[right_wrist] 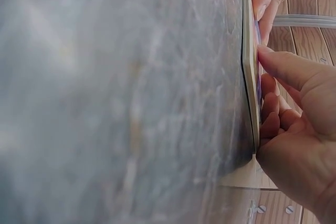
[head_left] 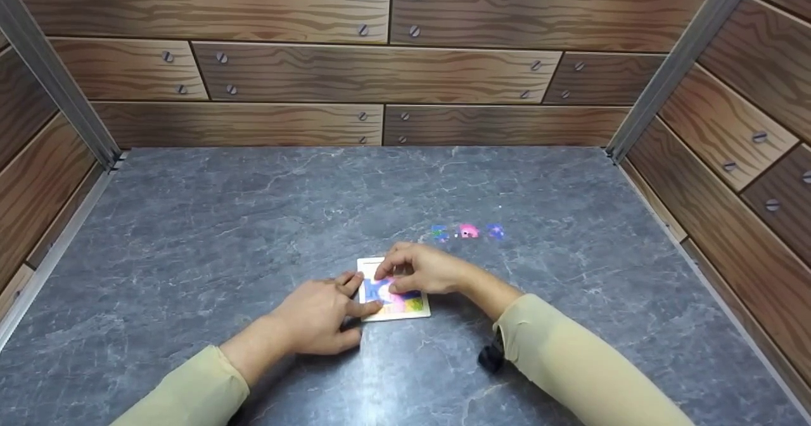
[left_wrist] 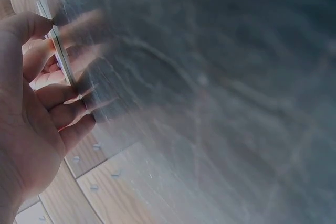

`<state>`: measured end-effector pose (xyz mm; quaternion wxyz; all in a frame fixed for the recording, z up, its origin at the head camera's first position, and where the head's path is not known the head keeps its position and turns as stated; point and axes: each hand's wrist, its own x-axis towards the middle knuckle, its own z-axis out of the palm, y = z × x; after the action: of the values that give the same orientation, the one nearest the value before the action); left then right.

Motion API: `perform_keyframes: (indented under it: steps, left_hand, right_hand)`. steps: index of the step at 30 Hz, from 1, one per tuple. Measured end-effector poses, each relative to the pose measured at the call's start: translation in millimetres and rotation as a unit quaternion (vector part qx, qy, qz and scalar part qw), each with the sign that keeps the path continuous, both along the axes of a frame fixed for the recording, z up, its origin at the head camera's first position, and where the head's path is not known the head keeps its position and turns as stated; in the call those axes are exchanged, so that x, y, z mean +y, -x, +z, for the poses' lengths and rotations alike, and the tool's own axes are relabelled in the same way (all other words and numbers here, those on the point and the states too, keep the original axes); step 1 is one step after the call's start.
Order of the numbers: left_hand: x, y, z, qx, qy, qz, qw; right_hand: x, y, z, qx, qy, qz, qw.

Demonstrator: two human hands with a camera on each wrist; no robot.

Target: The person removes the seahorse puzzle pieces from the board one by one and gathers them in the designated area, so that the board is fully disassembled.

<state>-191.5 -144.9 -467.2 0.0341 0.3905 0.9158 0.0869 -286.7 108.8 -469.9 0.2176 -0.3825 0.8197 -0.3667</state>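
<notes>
A small jigsaw puzzle in a pale frame tray (head_left: 412,317) lies on the table, its picture blue, pink and yellow-green; the top strip inside the frame shows pale. My left hand (head_left: 323,315) rests at the tray's left side, index fingertip on the picture's lower left and other fingers along the edge. Over the upper part, my right hand (head_left: 424,271) pinches a puzzle piece between thumb and fingers, mostly hidden by them. In the right wrist view, the right thumb (right_wrist: 286,69) meets the picture's surface. The left wrist view shows the left fingers (left_wrist: 71,114) beside the tray edge (left_wrist: 64,59).
Beyond the right hand lie three loose puzzle pieces: a blue-green one (head_left: 438,232), a pink one (head_left: 469,231) and a blue-purple one (head_left: 496,231). Wood-patterned walls (head_left: 285,71) with metal corner posts (head_left: 684,64) enclose the grey marbled table (head_left: 222,223).
</notes>
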Motion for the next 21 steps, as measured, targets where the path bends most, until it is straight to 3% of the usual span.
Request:
perform_keyframes:
  steps: [21]
  left_hand:
    - [-0.3, -0.4, 0.8, -0.003, -0.007, -0.001, 1.0]
  right_hand:
    - [1.2, -1.1, 0.2, -0.012, 0.029, 0.008, 0.9995]
